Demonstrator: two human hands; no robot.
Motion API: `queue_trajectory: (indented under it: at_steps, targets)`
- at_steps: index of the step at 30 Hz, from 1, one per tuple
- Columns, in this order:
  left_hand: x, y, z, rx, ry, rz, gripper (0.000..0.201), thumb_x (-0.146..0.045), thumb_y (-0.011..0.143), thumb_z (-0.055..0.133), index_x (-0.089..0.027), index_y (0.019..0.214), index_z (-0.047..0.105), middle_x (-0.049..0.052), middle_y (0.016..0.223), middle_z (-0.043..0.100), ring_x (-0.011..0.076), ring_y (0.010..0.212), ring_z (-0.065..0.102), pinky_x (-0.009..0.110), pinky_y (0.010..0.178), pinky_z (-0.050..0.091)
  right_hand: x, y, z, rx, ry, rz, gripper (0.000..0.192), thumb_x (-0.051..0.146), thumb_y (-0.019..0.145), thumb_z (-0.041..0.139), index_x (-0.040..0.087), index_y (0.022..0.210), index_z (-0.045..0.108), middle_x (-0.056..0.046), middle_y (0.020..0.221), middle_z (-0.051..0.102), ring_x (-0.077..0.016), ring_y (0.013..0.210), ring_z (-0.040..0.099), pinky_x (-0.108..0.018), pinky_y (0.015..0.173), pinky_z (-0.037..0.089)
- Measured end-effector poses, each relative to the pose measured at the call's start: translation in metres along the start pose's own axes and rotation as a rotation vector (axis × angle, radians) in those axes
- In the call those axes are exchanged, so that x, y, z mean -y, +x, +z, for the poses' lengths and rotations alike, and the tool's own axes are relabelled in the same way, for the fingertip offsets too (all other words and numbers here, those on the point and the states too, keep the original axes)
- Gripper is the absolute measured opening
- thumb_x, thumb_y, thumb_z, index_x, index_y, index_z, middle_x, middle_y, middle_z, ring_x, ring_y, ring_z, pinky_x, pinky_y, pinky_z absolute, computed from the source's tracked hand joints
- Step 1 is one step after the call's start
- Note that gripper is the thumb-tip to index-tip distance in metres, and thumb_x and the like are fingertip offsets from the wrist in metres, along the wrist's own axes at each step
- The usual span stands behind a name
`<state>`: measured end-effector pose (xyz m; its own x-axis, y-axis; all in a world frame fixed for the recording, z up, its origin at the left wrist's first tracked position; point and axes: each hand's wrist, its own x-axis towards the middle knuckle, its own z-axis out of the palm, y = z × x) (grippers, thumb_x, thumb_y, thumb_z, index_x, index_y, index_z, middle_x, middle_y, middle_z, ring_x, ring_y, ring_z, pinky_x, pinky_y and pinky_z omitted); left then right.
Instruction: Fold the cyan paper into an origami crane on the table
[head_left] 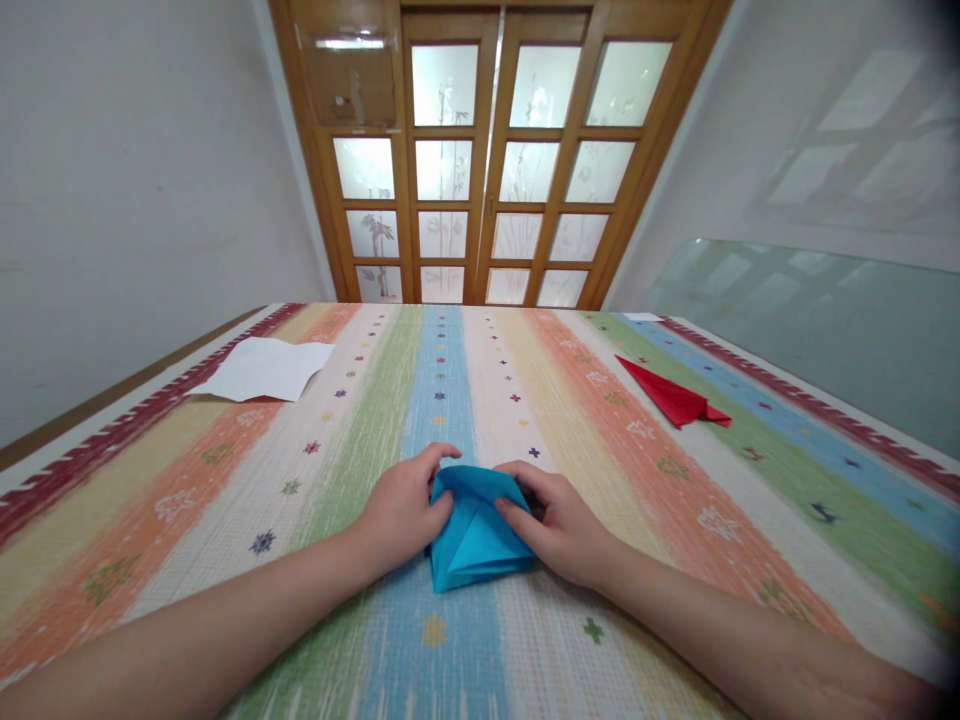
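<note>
Folded blue paper (472,530) is pinched flat between left hand (401,510) and right hand (559,525) (creases thus held); red folded paper (671,395) lies beyond right.

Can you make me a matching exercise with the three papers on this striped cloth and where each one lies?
Things:
1. blue folded paper
2. red folded paper
3. white paper sheet

Places:
A. far left, near the cloth's edge
B. far right, lying alone
C. near middle, between the left hand and right hand

Pairs: 1-C, 2-B, 3-A
</note>
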<state>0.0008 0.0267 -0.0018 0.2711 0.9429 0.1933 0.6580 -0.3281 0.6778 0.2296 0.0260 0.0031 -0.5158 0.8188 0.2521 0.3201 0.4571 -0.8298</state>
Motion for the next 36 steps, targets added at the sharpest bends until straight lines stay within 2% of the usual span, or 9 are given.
queue_trajectory:
  at_steps: [4, 7, 12, 14, 18, 20, 24, 32, 36]
  targets:
    - [-0.001, -0.001, 0.001, -0.006, 0.008, -0.010, 0.043, -0.015, 0.083, 0.052, -0.026, 0.123, 0.056, -0.005, 0.070, 0.053, 0.0167, 0.065, 0.054, 0.029, 0.064, 0.036, -0.002, -0.001, 0.000, -0.016, -0.008, -0.006, 0.021, 0.027, 0.092, 0.057, 0.020, 0.111, 0.063, -0.003, 0.084, 0.068, -0.0184, 0.074, 0.060, -0.029, 0.065, 0.046]
    - [0.001, -0.001, 0.001, -0.029, 0.003, 0.001, 0.041, -0.015, 0.084, 0.051, -0.026, 0.123, 0.057, -0.002, 0.078, 0.058, 0.0169, 0.069, 0.056, 0.030, 0.068, 0.038, -0.001, -0.001, -0.001, -0.012, 0.000, 0.008, 0.022, 0.025, 0.091, 0.056, 0.020, 0.112, 0.063, -0.003, 0.085, 0.067, -0.0180, 0.075, 0.060, -0.029, 0.065, 0.046]
    - [0.006, 0.001, 0.001, -0.077, -0.052, 0.028, 0.041, -0.010, 0.080, 0.053, -0.023, 0.119, 0.056, -0.004, 0.075, 0.050, 0.0161, 0.070, 0.054, 0.029, 0.067, 0.039, -0.001, 0.000, -0.002, -0.020, 0.093, 0.033, 0.021, 0.023, 0.092, 0.055, 0.020, 0.112, 0.061, -0.003, 0.091, 0.066, -0.0177, 0.079, 0.059, -0.029, 0.068, 0.046]
    - [0.006, 0.002, 0.001, -0.092, -0.110, 0.041, 0.035, -0.011, 0.081, 0.054, -0.022, 0.115, 0.055, -0.004, 0.076, 0.051, 0.0156, 0.070, 0.054, 0.028, 0.067, 0.040, -0.003, 0.001, -0.001, -0.032, 0.119, 0.049, 0.018, 0.025, 0.093, 0.055, 0.020, 0.109, 0.061, -0.003, 0.091, 0.066, -0.0182, 0.080, 0.060, -0.029, 0.069, 0.047]
    - [0.002, 0.001, -0.001, -0.105, -0.198, 0.122, 0.017, -0.020, 0.088, 0.057, -0.020, 0.106, 0.056, 0.001, 0.088, 0.060, 0.0169, 0.080, 0.058, 0.030, 0.075, 0.046, -0.010, 0.003, -0.001, -0.056, 0.156, 0.084, 0.015, 0.031, 0.094, 0.055, 0.019, 0.104, 0.060, -0.005, 0.094, 0.066, -0.0207, 0.086, 0.062, -0.032, 0.075, 0.049]
    - [0.000, -0.001, -0.003, -0.100, -0.201, 0.164, 0.013, -0.025, 0.093, 0.054, -0.020, 0.104, 0.059, 0.003, 0.094, 0.064, 0.0180, 0.085, 0.060, 0.032, 0.079, 0.047, -0.011, 0.004, -0.001, -0.070, 0.173, 0.096, 0.016, 0.033, 0.095, 0.055, 0.019, 0.103, 0.059, -0.005, 0.094, 0.065, -0.0218, 0.089, 0.063, -0.034, 0.077, 0.050]
    - [-0.002, -0.001, -0.006, -0.078, -0.177, 0.191, 0.020, -0.028, 0.099, 0.048, -0.020, 0.102, 0.066, 0.005, 0.100, 0.068, 0.0199, 0.096, 0.061, 0.035, 0.089, 0.046, -0.012, 0.005, -0.001, -0.086, 0.196, 0.127, 0.020, 0.039, 0.096, 0.055, 0.020, 0.101, 0.060, -0.005, 0.092, 0.065, -0.0222, 0.089, 0.063, -0.035, 0.079, 0.051]
    - [-0.001, 0.003, -0.006, -0.001, -0.157, 0.217, 0.022, -0.023, 0.096, 0.050, -0.021, 0.106, 0.070, 0.007, 0.103, 0.066, 0.0203, 0.101, 0.062, 0.037, 0.097, 0.047, -0.011, 0.009, -0.001, -0.120, 0.237, 0.162, 0.029, 0.047, 0.095, 0.057, 0.019, 0.099, 0.063, -0.006, 0.092, 0.068, -0.0211, 0.082, 0.063, -0.032, 0.069, 0.052]
    - [-0.002, 0.002, -0.006, 0.037, -0.177, 0.255, 0.023, -0.024, 0.098, 0.049, -0.021, 0.110, 0.068, 0.006, 0.106, 0.068, 0.0202, 0.104, 0.062, 0.038, 0.099, 0.046, -0.012, 0.010, -0.001, -0.162, 0.277, 0.130, 0.029, 0.044, 0.094, 0.059, 0.020, 0.108, 0.063, -0.007, 0.102, 0.069, -0.0237, 0.095, 0.065, -0.037, 0.082, 0.053]
